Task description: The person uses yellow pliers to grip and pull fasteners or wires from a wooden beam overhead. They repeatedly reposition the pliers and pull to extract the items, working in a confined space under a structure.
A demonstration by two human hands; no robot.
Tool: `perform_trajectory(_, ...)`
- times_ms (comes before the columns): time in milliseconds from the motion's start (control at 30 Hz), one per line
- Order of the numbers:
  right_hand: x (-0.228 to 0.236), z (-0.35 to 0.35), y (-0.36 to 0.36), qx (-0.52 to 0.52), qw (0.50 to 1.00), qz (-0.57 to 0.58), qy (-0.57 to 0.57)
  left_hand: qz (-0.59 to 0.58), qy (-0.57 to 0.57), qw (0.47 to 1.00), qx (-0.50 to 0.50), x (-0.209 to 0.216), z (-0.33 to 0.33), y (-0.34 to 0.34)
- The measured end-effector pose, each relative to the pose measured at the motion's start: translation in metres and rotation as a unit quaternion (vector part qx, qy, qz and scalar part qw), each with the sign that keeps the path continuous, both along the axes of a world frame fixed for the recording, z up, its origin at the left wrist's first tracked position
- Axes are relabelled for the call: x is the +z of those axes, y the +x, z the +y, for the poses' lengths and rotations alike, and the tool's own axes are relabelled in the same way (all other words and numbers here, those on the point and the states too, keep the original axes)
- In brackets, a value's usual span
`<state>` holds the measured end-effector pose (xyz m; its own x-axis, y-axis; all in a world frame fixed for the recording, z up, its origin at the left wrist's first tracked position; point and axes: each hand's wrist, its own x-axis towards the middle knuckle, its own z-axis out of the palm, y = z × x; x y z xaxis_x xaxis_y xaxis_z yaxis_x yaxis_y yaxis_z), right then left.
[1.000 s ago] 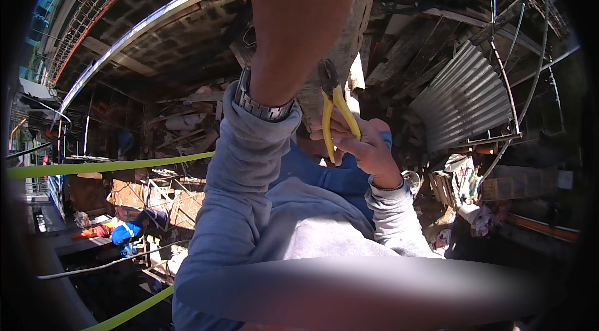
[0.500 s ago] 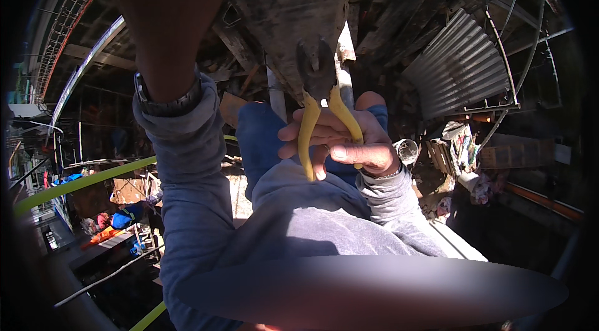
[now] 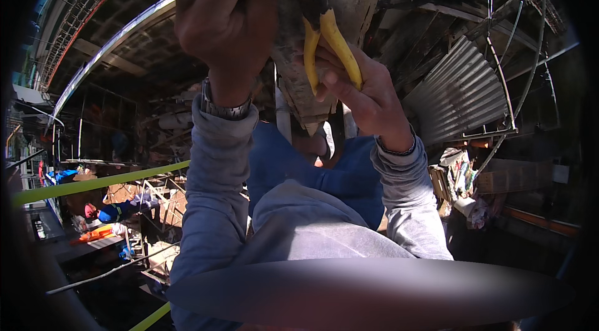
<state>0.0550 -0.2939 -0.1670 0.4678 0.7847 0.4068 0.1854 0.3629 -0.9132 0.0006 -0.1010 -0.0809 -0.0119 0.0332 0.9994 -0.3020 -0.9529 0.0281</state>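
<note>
From where I stand, two grips work close together over a grey wooden beam [image 3: 299, 69]. Right grip [image 3: 368, 94]: partly curled, with the thumb and fingers around the handles of yellow-handled pliers [image 3: 343, 53], which stand spread in a V; the dark head points up and away from the palm, over the beam. Whether the pliers' jaws bite on anything cannot be told against the shadowed wood. Left grip [image 3: 231, 25]: fingers bunched into a loose fist, just left of the pliers' head and raised beside the beam; contents, if any, hidden (a ring and a metal watch [image 3: 224, 106] show on that side). Below both grips are blue-trousered knees [image 3: 277, 159]; well off to the right leans a corrugated sheet [image 3: 462, 94]. Risks, in my judgement: the spread handles lie loosely across the fingers, so a knock or sudden tug could twist the tool out and drop it below the grip. With the left fist so near the head, a slip could nick its fingers. Deep shade over the head might cause a misplaced bite.
</note>
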Motion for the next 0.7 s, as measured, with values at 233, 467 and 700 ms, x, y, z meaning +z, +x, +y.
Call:
perform_trajectory(233, 0.032, 0.014, 0.014, 0.034, 0.999, -0.012, 0.003, -0.012, -0.028, 1.0, -0.005, -0.001, -0.018, 0.002)
perform_trajectory(467, 0.034, 0.023, 0.021, 0.05, 0.998, -0.002, 0.031, -0.031, -0.05, 0.998, -0.013, -0.004, -0.027, 0.012)
perform_trajectory(700, 0.046, 0.019, 0.029, -0.027, 0.999, -0.041, 0.003, 0.083, -0.228, 0.969, -0.047, -0.041, -0.037, -0.015)
